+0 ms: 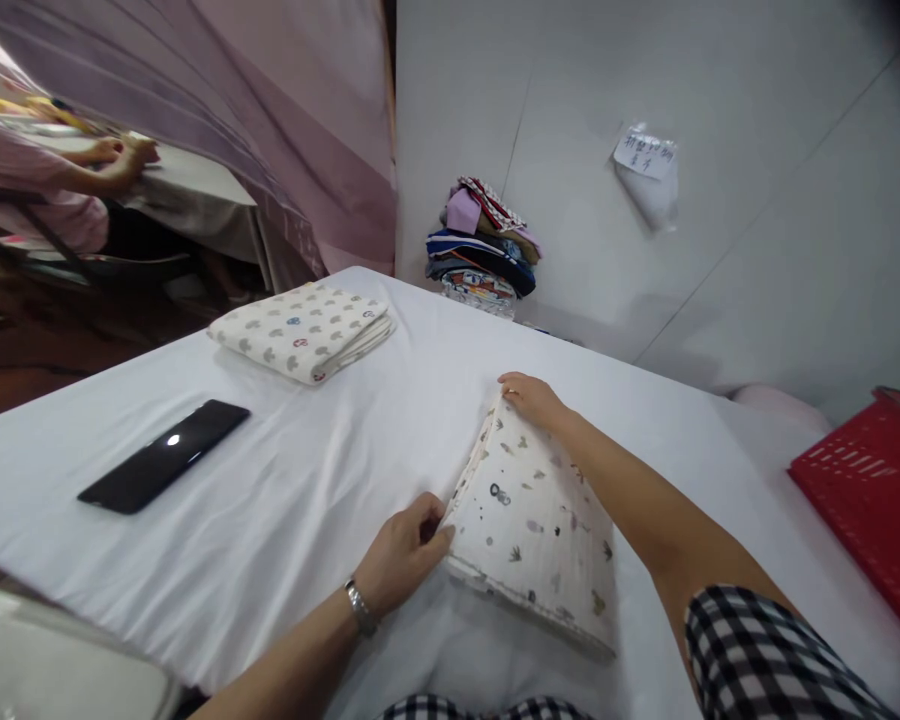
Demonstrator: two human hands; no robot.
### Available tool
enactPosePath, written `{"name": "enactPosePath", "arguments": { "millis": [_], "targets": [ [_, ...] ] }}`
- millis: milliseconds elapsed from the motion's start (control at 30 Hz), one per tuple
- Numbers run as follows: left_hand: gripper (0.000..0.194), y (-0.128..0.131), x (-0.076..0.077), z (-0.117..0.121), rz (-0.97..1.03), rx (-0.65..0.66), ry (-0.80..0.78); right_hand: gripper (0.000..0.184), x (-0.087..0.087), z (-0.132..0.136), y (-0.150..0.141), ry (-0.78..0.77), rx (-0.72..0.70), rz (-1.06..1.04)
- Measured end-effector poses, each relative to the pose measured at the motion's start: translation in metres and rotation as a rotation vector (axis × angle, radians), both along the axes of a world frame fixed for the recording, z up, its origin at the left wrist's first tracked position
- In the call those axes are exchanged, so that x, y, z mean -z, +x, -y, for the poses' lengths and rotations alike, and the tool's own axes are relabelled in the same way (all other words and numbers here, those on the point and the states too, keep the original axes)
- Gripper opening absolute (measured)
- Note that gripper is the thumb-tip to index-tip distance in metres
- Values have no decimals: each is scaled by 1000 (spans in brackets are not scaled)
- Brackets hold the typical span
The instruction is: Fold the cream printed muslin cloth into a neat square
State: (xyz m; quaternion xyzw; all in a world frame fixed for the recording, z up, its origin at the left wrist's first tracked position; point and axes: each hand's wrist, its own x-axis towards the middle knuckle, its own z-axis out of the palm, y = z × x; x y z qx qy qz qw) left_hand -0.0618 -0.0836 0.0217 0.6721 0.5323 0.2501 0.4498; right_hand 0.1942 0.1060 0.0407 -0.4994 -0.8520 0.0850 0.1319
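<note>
A white cloth [532, 530] printed with small leaves and other motifs lies folded into a thick rectangle on the white-covered table. At its near left corner, my left hand [405, 550] is closed, thumb and fingers pinching the folded edge; a silver watch is on that wrist. My right hand [534, 400] grips the far left corner, its fingers curled over the edge and partly hidden. Farther left lies a second folded cloth [300, 328], cream with grey, blue and red motifs, apart from both hands.
A black phone [165, 456] lies on the tablecloth [300, 510] at left. Stacked clothes [484, 250] stand by the wall beyond the table. To the right is a red plastic basket [870, 490]. Past a pink curtain [307, 110], another person [37, 180] sits at a table.
</note>
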Motion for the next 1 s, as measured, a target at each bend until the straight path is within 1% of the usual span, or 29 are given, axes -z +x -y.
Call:
{"name": "enactPosePath", "arguments": {
  "millis": [100, 167, 233, 333, 400, 500, 567, 633, 700, 767, 833, 900, 1000],
  "targets": [
    [20, 0, -1, 0, 10, -6, -6, 22, 4, -2, -3, -59, -1, -12],
    [20, 0, -1, 0, 14, -4, -9, 24, 7, -2, -3, -80, 26, -35],
    [19, 0, -2, 0, 11, 0, -7, 27, 9, 0, -3, -75, 96, -39],
    [18, 1, -2, 0, 4, 5, 0, 31, 13, 3, -3, -44, 206, 7],
    [18, 1, -2, 0, 6, 6, 4, 34, 17, 5, -1, -54, 236, 9],
    [19, 0, -1, 0, 3, -13, 12, 37, 20, 8, 1, -88, 291, -59],
    [18, 0, 0, 0, 9, -23, 11, 39, 21, 14, 0, -34, 339, -113],
    [17, 1, 1, 0, 25, -23, 11, 39, 22, 24, -3, 56, 324, -145],
    [15, 1, 1, 0, 36, -21, 19, 41, 24, 37, -10, 93, 259, -132],
    [14, 2, 1, 0, 36, -16, 27, 48, 29, 49, -19, 48, 212, -73],
    [13, 2, 1, -1, 39, -14, 32, 52, 34, 58, -28, -27, 206, -12],
    [13, 3, 2, -1, 54, -18, 35, 52, 37, 61, -34, -82, 215, 16],
    [14, 3, 3, -1, 86, -18, 39, 53, 31, 60, -35, -133, 209, -21]
  ]
}}
